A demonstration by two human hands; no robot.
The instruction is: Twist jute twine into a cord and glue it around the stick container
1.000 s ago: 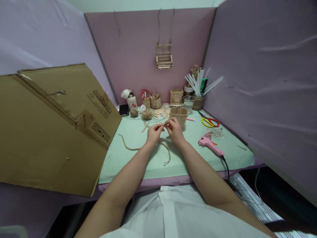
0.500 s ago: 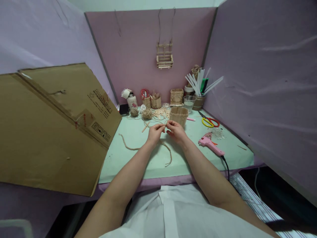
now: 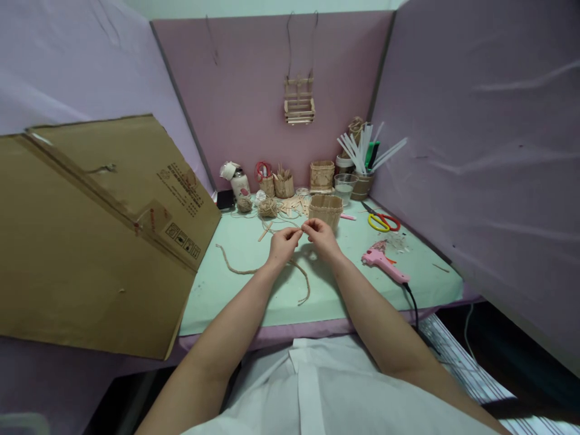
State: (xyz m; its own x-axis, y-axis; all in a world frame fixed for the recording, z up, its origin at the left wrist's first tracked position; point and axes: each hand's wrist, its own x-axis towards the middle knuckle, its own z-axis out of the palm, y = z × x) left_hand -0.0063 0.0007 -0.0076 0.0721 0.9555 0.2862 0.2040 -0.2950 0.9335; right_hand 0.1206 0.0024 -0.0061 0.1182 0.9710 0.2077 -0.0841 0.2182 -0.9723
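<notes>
My left hand (image 3: 283,244) and my right hand (image 3: 321,237) meet fingertip to fingertip above the table. Both are closed in a pinch on a thin strand of twine, mostly hidden by the fingers. Under my left wrist lies a thicker braided jute cord (image 3: 304,279), curving out to both sides. Just behind my right hand stands a small basket (image 3: 326,209) faced with wooden sticks. A ball of twine (image 3: 267,208) sits behind my left hand, with loose strands trailing around it.
Right of my hands lie a pink glue gun (image 3: 385,266) with a black cable and red-yellow scissors (image 3: 383,222). A cup of water (image 3: 345,190) and a pot of glue sticks (image 3: 361,186) stand at the back. A large cardboard sheet (image 3: 99,241) leans at left.
The fingertips of my two hands have come closer together, and my right fingers are more tightly pinched. The braided cord's near end has shifted slightly left.
</notes>
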